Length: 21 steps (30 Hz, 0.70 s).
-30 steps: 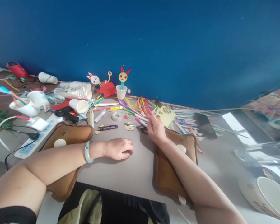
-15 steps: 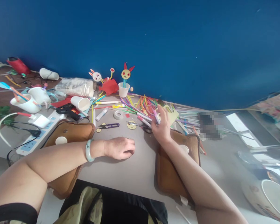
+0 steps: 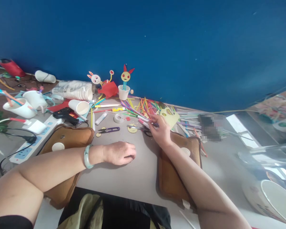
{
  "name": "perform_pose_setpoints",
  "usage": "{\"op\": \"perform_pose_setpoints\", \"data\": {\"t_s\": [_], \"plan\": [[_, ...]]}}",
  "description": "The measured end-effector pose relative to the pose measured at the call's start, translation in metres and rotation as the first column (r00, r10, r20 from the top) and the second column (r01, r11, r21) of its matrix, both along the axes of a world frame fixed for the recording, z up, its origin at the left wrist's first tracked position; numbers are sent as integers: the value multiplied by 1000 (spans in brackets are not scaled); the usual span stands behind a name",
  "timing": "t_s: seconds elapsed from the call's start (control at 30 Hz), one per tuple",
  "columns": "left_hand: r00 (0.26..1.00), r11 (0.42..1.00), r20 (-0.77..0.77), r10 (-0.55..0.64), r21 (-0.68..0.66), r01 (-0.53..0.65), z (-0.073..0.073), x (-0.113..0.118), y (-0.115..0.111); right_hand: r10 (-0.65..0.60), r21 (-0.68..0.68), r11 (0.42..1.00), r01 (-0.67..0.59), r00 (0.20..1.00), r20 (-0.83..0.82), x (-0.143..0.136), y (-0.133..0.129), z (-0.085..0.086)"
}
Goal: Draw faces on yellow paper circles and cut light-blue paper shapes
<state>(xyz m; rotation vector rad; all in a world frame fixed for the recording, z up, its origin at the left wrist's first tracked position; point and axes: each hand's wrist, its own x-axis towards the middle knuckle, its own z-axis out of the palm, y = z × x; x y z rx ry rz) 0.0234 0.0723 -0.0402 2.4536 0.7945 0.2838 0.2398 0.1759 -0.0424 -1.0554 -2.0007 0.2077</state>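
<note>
My left hand (image 3: 120,153) rests on the grey table with its fingers curled; its palm side is hidden. My right hand (image 3: 160,130) reaches over the craft supplies, its fingers drawn together by a pink-capped marker (image 3: 142,122); what they hold, if anything, is too small to tell. Scissors (image 3: 147,132) lie partly under this hand, their blades over a round yellow smiling face (image 3: 132,129). Left of them are dark thread snips (image 3: 109,129) and a tape roll (image 3: 119,118). Beyond my right hand lies a yellow sheet with cut-out holes (image 3: 169,118).
Brown cushions (image 3: 68,138) (image 3: 169,173) lie under my forearms. Colourful pipe cleaners (image 3: 145,105) spread along the blue wall. A rabbit-eared figure stands in a paper cup (image 3: 124,93). At left are stacked cups (image 3: 73,90), a glue gun (image 3: 66,115) and a power strip (image 3: 34,140).
My right hand has shifted left and its raised fingers have come down and together. My left hand stays curled in place on the table. The view has shifted slightly.
</note>
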Motion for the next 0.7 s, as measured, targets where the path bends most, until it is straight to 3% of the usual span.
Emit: {"op": "perform_pose_setpoints", "data": {"t_s": [0.17, 0.33, 0.5, 0.7], "plan": [[999, 999, 23, 30, 11, -31, -2, 0, 0, 25, -38, 999, -26, 1000, -8, 0, 1, -3], [969, 947, 33, 244, 208, -245, -3, -3, 5, 130, -91, 987, -130, 991, 3, 0, -1, -3], [933, 898, -55, 356, 295, -325, -8, -7, 9, 291, -89, 957, -277, 921, 260, -2, -4, -1], [931, 906, -134, 341, 312, -286, -20, -9, 7, 368, -35, 908, -419, 752, 547, -4, -6, -3]]}}
